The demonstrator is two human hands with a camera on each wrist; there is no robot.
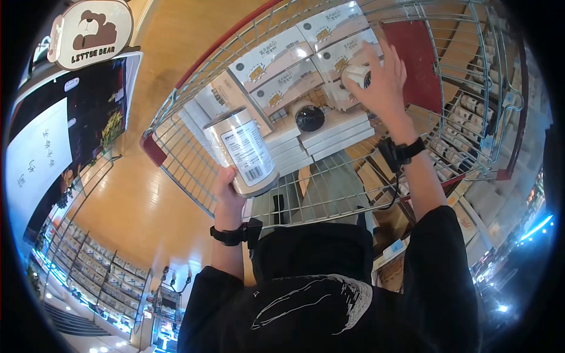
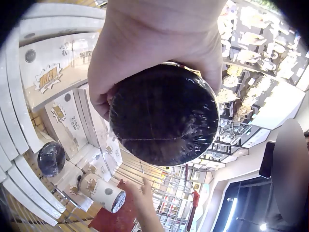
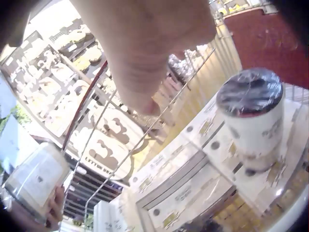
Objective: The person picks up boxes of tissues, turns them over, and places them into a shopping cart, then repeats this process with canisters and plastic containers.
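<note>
My left hand (image 1: 228, 197) grips a white cylindrical canister (image 1: 250, 156) with a printed label and barcode, held tilted over the near left of the cart. Its dark, film-wrapped end (image 2: 164, 116) faces the camera in the left wrist view. Over the far right of the cart, my right hand (image 1: 385, 85) is spread, fingers extended, holding nothing. Beside it, a second canister (image 3: 256, 137) with a film-wrapped dark top rests on the white printed boxes (image 1: 282, 67). A third canister's dark end (image 1: 310, 118) shows among the boxes, nearer my body.
The wire shopping cart (image 1: 191, 67) has red trim and a red panel (image 1: 412, 65). Stacks of flat white boxes (image 1: 338, 138) lie at its near side. A bear-shaped sign (image 1: 94, 29) and display board stand left; stocked shelves (image 1: 465, 129) are at right.
</note>
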